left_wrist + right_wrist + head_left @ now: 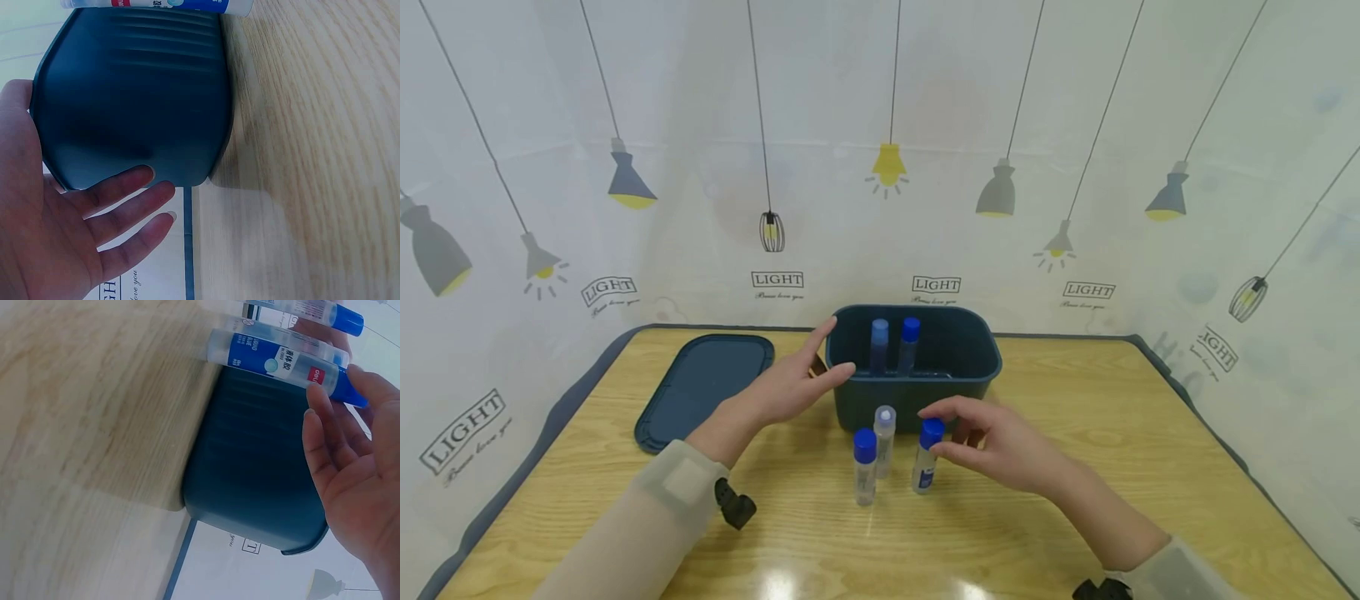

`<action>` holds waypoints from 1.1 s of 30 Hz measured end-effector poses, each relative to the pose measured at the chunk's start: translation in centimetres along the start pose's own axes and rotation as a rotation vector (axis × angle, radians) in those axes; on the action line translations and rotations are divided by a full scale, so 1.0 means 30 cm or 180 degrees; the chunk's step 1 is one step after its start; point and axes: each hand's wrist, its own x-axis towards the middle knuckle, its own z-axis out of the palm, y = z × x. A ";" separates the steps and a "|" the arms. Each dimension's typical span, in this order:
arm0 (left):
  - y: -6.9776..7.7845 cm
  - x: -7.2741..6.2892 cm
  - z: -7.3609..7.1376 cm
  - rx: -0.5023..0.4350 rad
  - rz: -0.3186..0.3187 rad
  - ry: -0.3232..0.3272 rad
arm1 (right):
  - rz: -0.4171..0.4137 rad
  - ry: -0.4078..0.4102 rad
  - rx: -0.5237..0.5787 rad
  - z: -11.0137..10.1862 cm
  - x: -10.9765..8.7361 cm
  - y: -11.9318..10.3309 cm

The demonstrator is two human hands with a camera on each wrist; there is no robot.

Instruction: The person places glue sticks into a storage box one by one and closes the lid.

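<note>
My right hand (1000, 442) pinches the blue cap of a liquid glue bottle (262, 357) between thumb and fingers; the bottle stands upright on the table. Left of it are a second blue-capped glue bottle (865, 479) and a clear glue bottle with a whitish top (884, 442). Behind them sits a dark blue plastic bin (131, 94). Its left end is touched by my left hand (790, 383), thumb at the near rim and index finger at the far rim, the other fingers loose outside the wall. Two blue-topped bottles (908, 342) stand inside the bin.
A flat dark blue lid (707, 383) lies on the wooden table (1075, 533), left of the bin. Behind the table hangs a pale backdrop (820, 100) printed with lamps.
</note>
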 end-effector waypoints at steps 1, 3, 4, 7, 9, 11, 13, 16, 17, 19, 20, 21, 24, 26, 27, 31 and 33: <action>0.000 0.000 0.000 0.0002 -0.0003 0.0000 | 0.0013 0.0004 0.0001 0.001 0.000 0.002; 0.001 -0.001 -0.001 -0.0004 -0.0003 -0.0001 | 0.0043 0.0012 0.0001 0.003 0.000 0.004; 0.001 -0.001 -0.001 -0.0008 0.0001 0.0002 | 0.0054 0.0013 -0.0002 0.004 0.000 0.005; 0.002 -0.001 -0.002 -0.0005 0.0010 0.0012 | 0.0050 0.0026 -0.0019 0.004 -0.001 0.005; 0.002 -0.001 -0.001 -0.0011 0.0014 0.0013 | 0.0035 0.0033 -0.0011 0.003 -0.003 0.003; 0.002 -0.002 -0.001 -0.0010 0.0012 0.0010 | 0.0011 0.0063 -0.0017 -0.002 -0.007 0.000; 0.002 -0.003 0.000 -0.0011 0.0016 0.0007 | 0.0003 0.0111 -0.0025 -0.010 -0.010 -0.006; 0.003 -0.004 0.000 -0.0013 0.0025 0.0005 | 0.0028 0.0213 -0.0069 -0.032 -0.016 -0.018; 0.003 -0.004 0.000 -0.0012 0.0026 0.0006 | 0.0028 0.0255 -0.0090 -0.040 -0.018 -0.023; 0.003 -0.003 0.000 -0.0010 0.0025 0.0002 | 0.0035 0.0322 -0.0115 -0.061 -0.023 -0.034; 0.002 -0.003 0.000 -0.0008 0.0023 0.0003 | 0.0024 0.0365 -0.0131 -0.072 -0.025 -0.040; 0.002 -0.002 0.000 -0.0006 0.0024 0.0003 | 0.0002 0.0413 -0.0142 -0.082 -0.027 -0.047; 0.003 -0.002 0.000 0.0001 0.0025 0.0008 | -0.0073 0.0569 -0.0184 -0.117 -0.032 -0.064; 0.004 -0.002 0.000 0.0008 0.0023 0.0012 | -0.0144 0.0695 -0.0224 -0.140 -0.035 -0.077; 0.004 -0.003 -0.001 0.0007 0.0023 0.0011 | -0.0189 0.0754 -0.0228 -0.152 -0.036 -0.083; 0.005 -0.005 -0.001 0.0006 0.0023 0.0009 | -0.0402 0.1005 -0.0256 -0.197 -0.039 -0.108; 0.006 -0.006 -0.002 -0.0001 0.0030 0.0007 | -0.0533 0.1114 -0.0225 -0.217 -0.035 -0.118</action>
